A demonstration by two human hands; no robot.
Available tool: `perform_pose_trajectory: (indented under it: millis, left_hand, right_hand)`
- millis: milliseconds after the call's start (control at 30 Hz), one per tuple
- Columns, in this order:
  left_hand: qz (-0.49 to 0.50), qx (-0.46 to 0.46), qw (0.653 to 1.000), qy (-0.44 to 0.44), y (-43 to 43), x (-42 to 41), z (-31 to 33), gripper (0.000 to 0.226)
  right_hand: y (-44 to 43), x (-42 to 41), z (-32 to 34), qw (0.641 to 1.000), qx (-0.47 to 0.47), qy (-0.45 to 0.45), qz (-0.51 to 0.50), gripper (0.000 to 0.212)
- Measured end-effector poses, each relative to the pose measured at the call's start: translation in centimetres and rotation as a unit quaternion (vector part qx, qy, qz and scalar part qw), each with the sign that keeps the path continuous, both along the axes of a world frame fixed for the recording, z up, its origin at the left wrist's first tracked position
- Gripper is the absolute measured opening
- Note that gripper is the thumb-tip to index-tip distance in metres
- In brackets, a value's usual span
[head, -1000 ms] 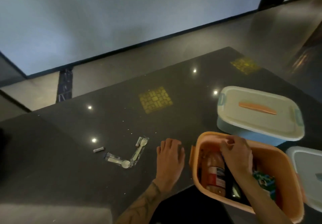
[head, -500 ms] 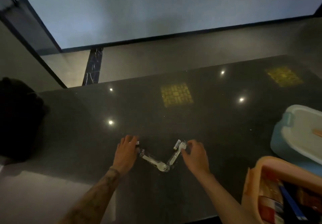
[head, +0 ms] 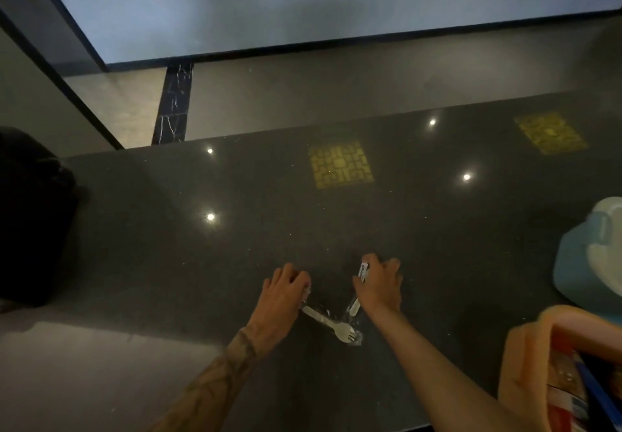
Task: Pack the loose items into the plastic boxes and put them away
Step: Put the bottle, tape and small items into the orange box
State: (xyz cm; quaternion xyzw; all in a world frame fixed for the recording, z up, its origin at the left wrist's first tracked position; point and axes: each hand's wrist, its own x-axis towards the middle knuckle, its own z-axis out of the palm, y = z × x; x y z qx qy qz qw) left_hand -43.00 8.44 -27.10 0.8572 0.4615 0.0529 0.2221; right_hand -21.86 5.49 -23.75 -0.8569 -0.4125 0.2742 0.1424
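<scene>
Two white plastic forks in clear wrappers lie in a V on the dark countertop (head: 235,246). My left hand (head: 284,293) curls its fingers over the handle end of the left wrapped fork (head: 331,324). My right hand (head: 382,288) grips the upper end of the right wrapped fork (head: 361,275), whose top is raised off the counter. The open orange box (head: 525,357) sits at the lower right with jars and packets inside. A blue box with a white lid (head: 582,263) stands behind it at the right edge.
A dark, rounded object (head: 30,216) sits at the left end of the counter. The counter's far edge runs across the middle of the view, with floor beyond it. Ceiling lights and yellow patterned patches reflect in the glossy surface.
My right hand left the orange box and both hands moved left to the wrapped forks. Each hand has now closed on one fork, and the small item that lay further left is out of sight.
</scene>
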Motion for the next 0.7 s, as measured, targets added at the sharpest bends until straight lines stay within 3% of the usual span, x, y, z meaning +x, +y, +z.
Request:
perform_pose_trajectory:
  millis: [233, 533, 700]
  left_hand:
    - [-0.043, 0.002, 0.999, 0.004, -1.0, 1.1, -0.2, 0.021]
    - [-0.018, 0.0, 1.0, -0.005, -1.2, 1.9, -0.2, 0.015]
    - [-0.099, 0.006, 0.995, 0.024, -3.8, 1.8, -0.8, 0.021]
  right_hand:
    - [-1.1, 1.0, 0.0, 1.0, 0.005, -0.008, -0.023, 0.036]
    - [-2.6, 3.2, 0.2, 1.0, 0.016, 0.003, -0.014, 0.027]
    - [-3.6, 4.1, 0.1, 0.999, 0.023, 0.039, -0.026, 0.03]
